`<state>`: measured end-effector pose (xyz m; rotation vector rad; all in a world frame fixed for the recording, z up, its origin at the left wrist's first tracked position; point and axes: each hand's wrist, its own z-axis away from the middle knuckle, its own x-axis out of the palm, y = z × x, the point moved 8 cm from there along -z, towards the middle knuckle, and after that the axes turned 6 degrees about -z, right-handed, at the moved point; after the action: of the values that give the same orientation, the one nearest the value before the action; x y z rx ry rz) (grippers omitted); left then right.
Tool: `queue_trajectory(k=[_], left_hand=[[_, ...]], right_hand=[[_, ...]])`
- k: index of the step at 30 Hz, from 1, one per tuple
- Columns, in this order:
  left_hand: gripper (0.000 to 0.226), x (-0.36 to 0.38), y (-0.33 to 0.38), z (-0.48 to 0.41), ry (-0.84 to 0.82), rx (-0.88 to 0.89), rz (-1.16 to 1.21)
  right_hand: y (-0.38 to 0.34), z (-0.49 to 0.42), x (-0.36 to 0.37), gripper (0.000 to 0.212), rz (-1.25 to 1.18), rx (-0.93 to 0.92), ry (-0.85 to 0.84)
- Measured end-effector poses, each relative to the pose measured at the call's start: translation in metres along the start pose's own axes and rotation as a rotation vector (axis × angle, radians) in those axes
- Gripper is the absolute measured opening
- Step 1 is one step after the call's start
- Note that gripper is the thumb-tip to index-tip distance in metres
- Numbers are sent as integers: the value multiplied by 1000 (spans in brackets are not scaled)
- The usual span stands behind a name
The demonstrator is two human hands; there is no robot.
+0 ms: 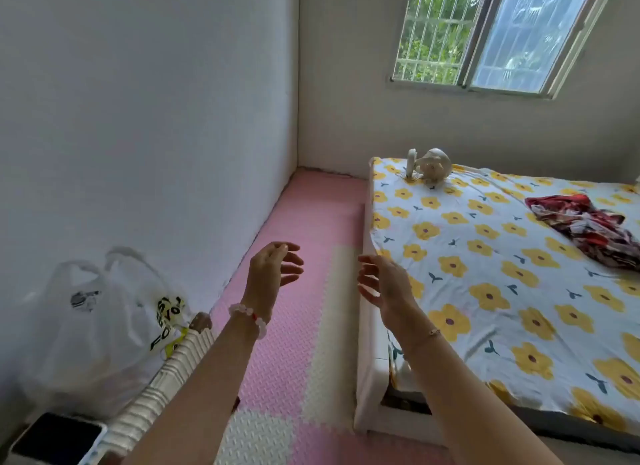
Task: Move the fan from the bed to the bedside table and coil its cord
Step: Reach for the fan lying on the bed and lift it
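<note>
A small cream fan [431, 168] lies on its side at the far corner of the bed [485, 274], which has a white sheet with yellow flowers. A thin cord [412, 177] trails beside the fan's clip. My left hand [273, 268] and my right hand [382, 281] are both raised in front of me, fingers spread, holding nothing. They hover over the pink floor mat and the bed's near edge, far short of the fan. The white ribbed bedside table [166, 381] stands at the lower left.
A white plastic bag [100, 326] sits on the bedside table against the wall, with a dark phone [57, 440] near its front corner. A red patterned cloth [585, 225] lies on the bed. Pink and cream foam mats [301, 291] cover the aisle between wall and bed.
</note>
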<state>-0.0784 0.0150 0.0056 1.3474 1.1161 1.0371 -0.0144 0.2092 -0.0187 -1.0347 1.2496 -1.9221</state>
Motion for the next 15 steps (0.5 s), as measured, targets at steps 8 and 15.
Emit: queue_trajectory(k=[8,15], left_hand=[[26,-13,-13,-127,-26,-35,16],[26,-26,-39,-233,2,-61,7]], right_hand=[[-11,-106,49,24,-17,2,72],[-6,-222,90,22,-45,2,67]])
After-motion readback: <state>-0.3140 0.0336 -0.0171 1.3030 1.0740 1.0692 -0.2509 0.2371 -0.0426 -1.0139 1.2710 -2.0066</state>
